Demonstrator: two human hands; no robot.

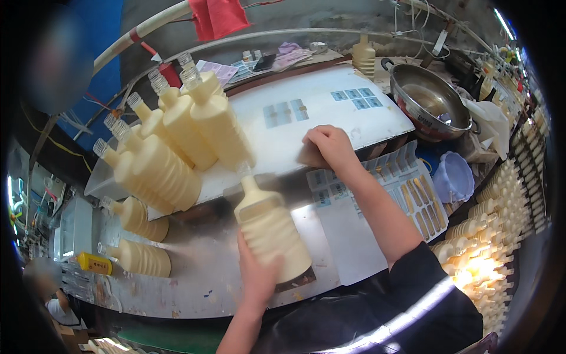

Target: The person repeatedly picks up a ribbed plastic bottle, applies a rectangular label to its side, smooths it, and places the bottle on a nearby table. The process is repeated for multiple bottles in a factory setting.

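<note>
My left hand [259, 272] is wrapped around the lower side of a cream-yellow plastic bottle [276, 233] with ribbed sides and a clear threaded neck. The bottle leans over the metal tabletop in front of me. A rectangular outline shows on its upper face. Farther off, my right hand [331, 146] is closed above the white board [259, 144]. A blurred brownish patch lies under its fingers; what it is, I cannot make out. Near that hand, small bluish transfer labels [285, 113] lie on the board, with another group of labels [357, 98] beyond them.
Several similar bottles [218, 121] stand at the left, and two more [144, 257] are nearer me. Sheets of labels [420, 206] lie right of my bottle. A metal pan [430, 97] and purple basin [453, 177] are at the right, beside many stacked bottles [489, 248].
</note>
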